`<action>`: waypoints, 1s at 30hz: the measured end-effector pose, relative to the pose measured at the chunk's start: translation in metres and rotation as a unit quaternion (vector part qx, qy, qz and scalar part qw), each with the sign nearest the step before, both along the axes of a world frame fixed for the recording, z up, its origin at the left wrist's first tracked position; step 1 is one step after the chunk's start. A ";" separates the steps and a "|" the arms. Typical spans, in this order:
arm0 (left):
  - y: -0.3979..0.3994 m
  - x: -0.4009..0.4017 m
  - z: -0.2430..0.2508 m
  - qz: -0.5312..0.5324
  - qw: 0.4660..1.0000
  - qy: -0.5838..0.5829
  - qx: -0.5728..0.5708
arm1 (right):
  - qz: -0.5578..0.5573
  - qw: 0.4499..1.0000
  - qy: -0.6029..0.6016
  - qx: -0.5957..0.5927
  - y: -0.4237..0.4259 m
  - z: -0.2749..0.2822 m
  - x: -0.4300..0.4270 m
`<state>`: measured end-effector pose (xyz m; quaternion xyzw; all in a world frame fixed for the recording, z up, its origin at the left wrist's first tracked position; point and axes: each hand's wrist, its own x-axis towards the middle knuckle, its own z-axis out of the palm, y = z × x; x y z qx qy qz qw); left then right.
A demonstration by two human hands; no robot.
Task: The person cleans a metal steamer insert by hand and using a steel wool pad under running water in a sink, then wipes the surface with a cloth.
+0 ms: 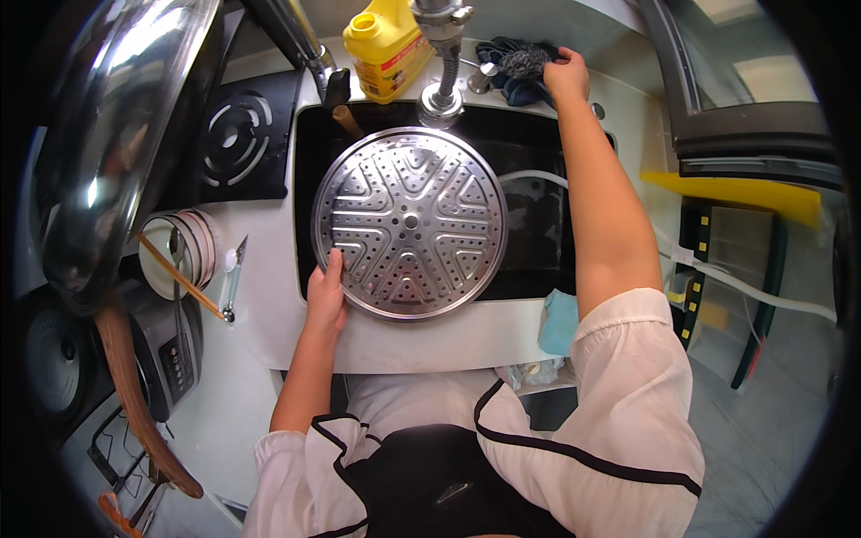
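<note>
A round, perforated stainless-steel steamer tray [420, 195] is tilted over the black sink [531, 222]. My left hand [327, 292] grips its lower-left rim, with the thumb on the upper face. At the back right of the sink, my right hand [570, 75] has its fingers on the right side of a grey wire scouring pad [526, 62]. The pad lies on bunched dark cloths [521, 92], and my fingertips are partly hidden there. Just beyond the tray hangs the metal faucet head [440, 107].
Behind the sink stands an open yellow jug [387, 54]. Stacked bowls [178, 252] and a small knife [235, 269] lie on the left counter, below a black cooktop [249, 138]. A large glossy pan or lid [128, 134] looms at upper left. A blue-green cloth [559, 323] hangs at the front edge.
</note>
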<state>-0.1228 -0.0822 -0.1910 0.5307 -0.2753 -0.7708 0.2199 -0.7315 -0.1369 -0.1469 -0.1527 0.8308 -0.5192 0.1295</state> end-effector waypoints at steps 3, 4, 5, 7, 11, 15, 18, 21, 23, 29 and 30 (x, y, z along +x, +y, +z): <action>-0.020 0.008 -0.010 -0.009 0.999 -0.019 -0.023 | 0.005 0.960 0.263 0.098 -0.009 -0.001 0.038; -0.028 0.012 -0.015 -0.011 0.999 -0.027 -0.031 | 0.033 0.954 0.288 0.079 -0.006 0.003 0.056; -0.039 0.018 -0.021 -0.023 0.998 -0.043 -0.036 | 0.088 0.963 0.249 0.050 0.005 0.003 0.076; -0.062 0.018 -0.036 -0.045 0.996 -0.057 -0.051 | 0.184 0.975 0.124 0.021 0.043 -0.005 0.107; -0.105 0.002 -0.071 -0.036 0.995 -0.050 -0.076 | 0.215 0.931 -0.295 0.035 0.113 -0.039 0.168; -0.141 -0.034 -0.086 -0.076 0.979 -0.098 -0.162 | 0.189 0.815 -0.526 -0.155 0.133 -0.073 0.177; -0.158 -0.054 -0.087 -0.108 0.958 -0.154 -0.217 | 0.162 0.775 -0.568 -0.225 0.129 -0.063 0.179; -0.168 -0.075 -0.080 -0.115 0.910 -0.238 -0.318 | 0.192 0.824 -0.506 -0.167 0.127 -0.078 0.181; -0.171 -0.104 -0.058 -0.083 0.835 -0.290 -0.461 | 0.199 0.850 -0.467 -0.142 0.135 -0.094 0.169; -0.226 -0.170 0.032 -0.017 0.588 -0.292 -0.754 | 0.207 0.842 -0.483 -0.118 0.105 -0.095 0.159; -0.227 -0.175 0.036 -0.053 0.633 -0.290 -0.716 | 0.212 0.845 -0.479 -0.108 0.101 -0.098 0.155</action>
